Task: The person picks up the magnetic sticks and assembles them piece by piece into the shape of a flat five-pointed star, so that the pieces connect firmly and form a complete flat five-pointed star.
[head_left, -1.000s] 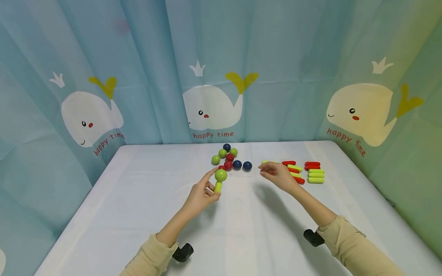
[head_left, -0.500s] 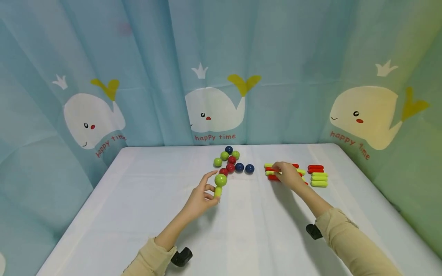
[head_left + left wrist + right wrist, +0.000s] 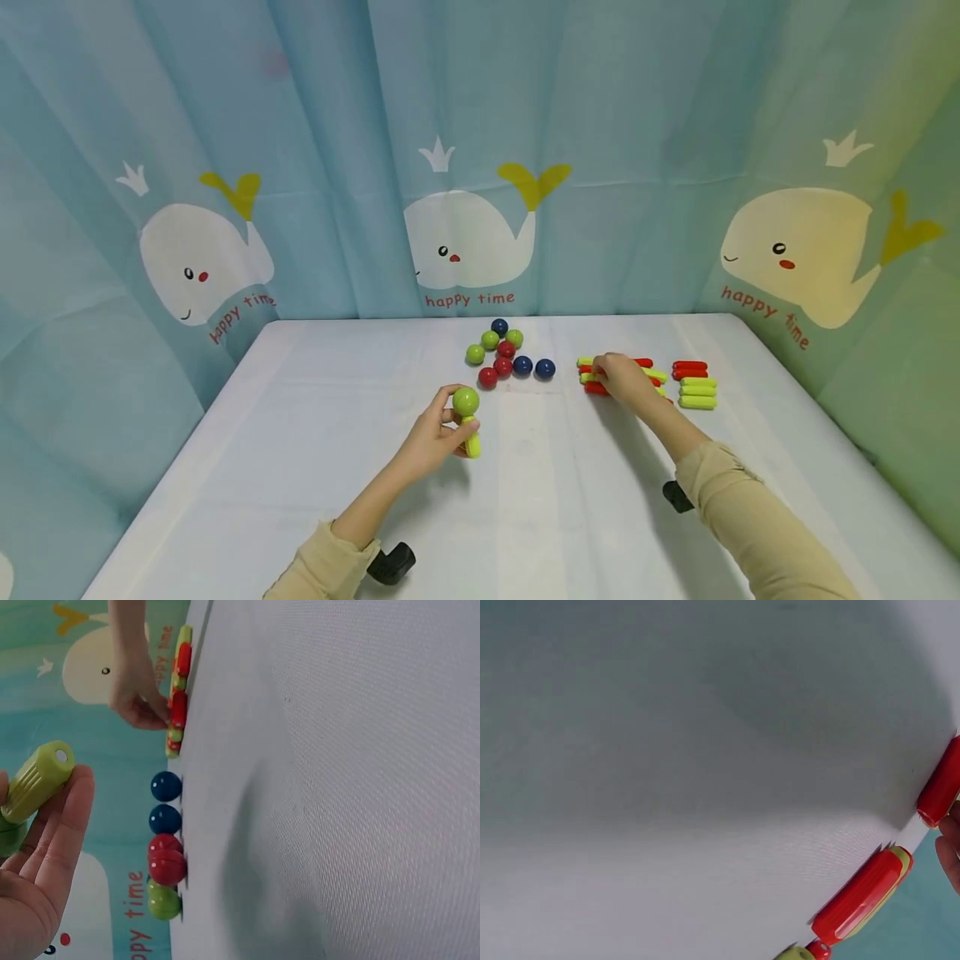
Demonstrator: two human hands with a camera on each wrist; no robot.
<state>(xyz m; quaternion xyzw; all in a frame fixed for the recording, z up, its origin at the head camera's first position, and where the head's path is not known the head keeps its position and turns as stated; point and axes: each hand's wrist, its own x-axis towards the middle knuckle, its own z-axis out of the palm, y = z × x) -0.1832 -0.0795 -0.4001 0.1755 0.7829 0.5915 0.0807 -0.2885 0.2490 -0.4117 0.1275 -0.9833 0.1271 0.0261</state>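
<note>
Blue-green whale-print curtain (image 3: 337, 125) behind, white table (image 3: 300, 467) below. Left hand (image 3: 433, 435) clamped on a yellow-green rod (image 3: 473, 447), green ball (image 3: 466, 402) at one end, centre of the head frame, held off the surface. Long axis near vertical there: ball up, free end down, leaning slightly right. Left wrist view: free end aims upper right, ball at left edge. Rod grooved lengthwise, pale round disc in end face; ball glossy. Right hand (image 3: 626, 383) right of centre, fingertips at a red rod (image 3: 596, 389); can't tell if pinching.
</note>
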